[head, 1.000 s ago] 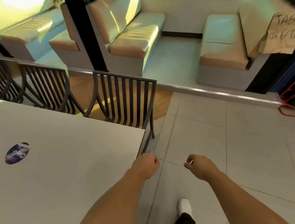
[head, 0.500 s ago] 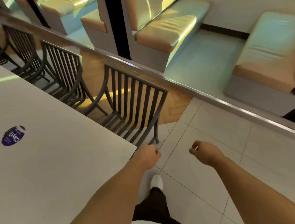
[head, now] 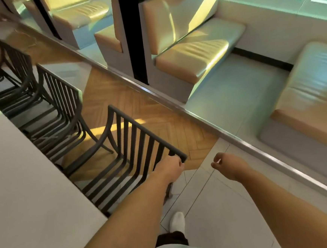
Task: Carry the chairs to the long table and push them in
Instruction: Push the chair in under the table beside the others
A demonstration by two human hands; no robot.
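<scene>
A dark slatted chair stands pushed in at the near corner of the long white table. Two more of the same chairs stand along that side, farther left. My left hand is curled right at the near end of the closest chair's top rail. I cannot tell whether its fingers grip the rail or only lie in front of it. My right hand hovers to the right over the tiled floor, loosely curled and holding nothing.
A metal floor strip runs diagonally behind the chairs. Beyond it are padded booth benches and a black post. My foot in a white sock is on the tiles beside the table corner.
I have come closer to the nearest chair. My left hand has moved up to the end of its top rail, and my right hand has kept pace beside it.
</scene>
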